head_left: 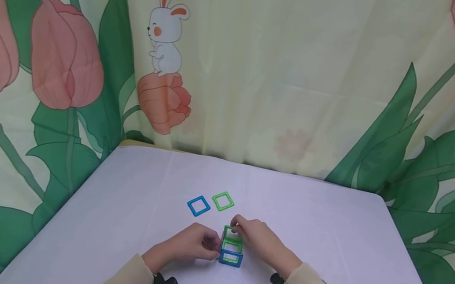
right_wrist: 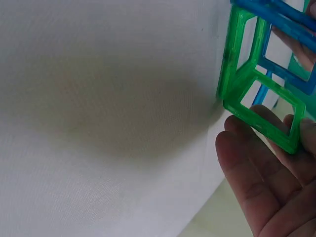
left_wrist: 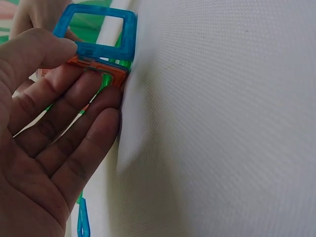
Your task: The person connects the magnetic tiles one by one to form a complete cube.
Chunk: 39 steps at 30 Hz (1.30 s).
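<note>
A small structure of square magnetic tiles stands between the hands. Its green base tile (right_wrist: 228,64) lies flat; a blue tile (head_left: 230,264) stands upright at the front and an orange-red tile (left_wrist: 118,75) on the left side. My left hand (head_left: 197,242) has its thumb on the blue tile's corner and its fingers against the orange-red tile, pinching where they meet. At the back, my right hand (head_left: 258,239) pinches the outer edge of a raised green tile (right_wrist: 264,127). In the right wrist view that tile meets the base along one edge.
Two loose tiles, one blue (head_left: 191,210) and one green (head_left: 216,204), lie flat just beyond the structure. Everything rests on a white-covered table (head_left: 148,179). A curtain (head_left: 268,68) with printed tulips and a rabbit hangs behind the far edge.
</note>
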Tool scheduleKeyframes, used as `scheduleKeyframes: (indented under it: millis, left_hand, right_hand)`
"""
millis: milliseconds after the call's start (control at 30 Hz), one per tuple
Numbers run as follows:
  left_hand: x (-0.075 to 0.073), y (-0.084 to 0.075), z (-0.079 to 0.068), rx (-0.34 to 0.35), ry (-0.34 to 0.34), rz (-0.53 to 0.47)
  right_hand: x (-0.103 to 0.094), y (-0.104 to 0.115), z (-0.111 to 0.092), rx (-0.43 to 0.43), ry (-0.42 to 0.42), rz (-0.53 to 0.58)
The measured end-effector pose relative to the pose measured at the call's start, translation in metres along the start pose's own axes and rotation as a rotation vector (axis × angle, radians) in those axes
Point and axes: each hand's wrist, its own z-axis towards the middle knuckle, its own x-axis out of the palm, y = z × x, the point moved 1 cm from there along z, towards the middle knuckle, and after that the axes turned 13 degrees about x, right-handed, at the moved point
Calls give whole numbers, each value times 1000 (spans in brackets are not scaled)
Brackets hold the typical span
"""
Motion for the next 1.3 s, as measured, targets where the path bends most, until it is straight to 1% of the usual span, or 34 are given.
scheduleKeyframes:
  millis: [133,367,500,600,700,800,867,933,1000,1100,1200,1300]
  left_hand:
    - [0,0,3,8,0,-1]
    - [2,2,3,-3,4,10]
    - [1,2,3,-3,2,18]
    - [-1,0,3,-9,16,5]
    - [-9,-3,4,-31,26,-6]
    - [-19,-8,9,-33,-16,31]
    - [-26,-11,14,-15,-59,75]
    - [-29,-12,22,5,-80,123]
    - [-30,-12,28,10,-68,148]
    - [-26,-10,35,-10,-24,157]
    - [-21,-6,37,-31,1,151]
    - [-19,-5,37,-35,-4,154]
  right_hand:
    - [0,1,-2,4,12,9]
    - [2,-3,-8,19,69,64]
    - [2,-3,-8,25,63,73]
    - [2,-2,-7,25,56,69]
    - [1,-2,-7,34,61,65]
    - [0,-1,-8,43,70,70]
    - [-1,-1,-8,45,72,73]
    - [-2,0,-8,44,72,76]
    - [-1,0,-7,38,71,77]
    - [0,0,-6,22,70,78]
    - [0,0,-5,5,65,69]
    - [0,1,-3,-12,58,53]
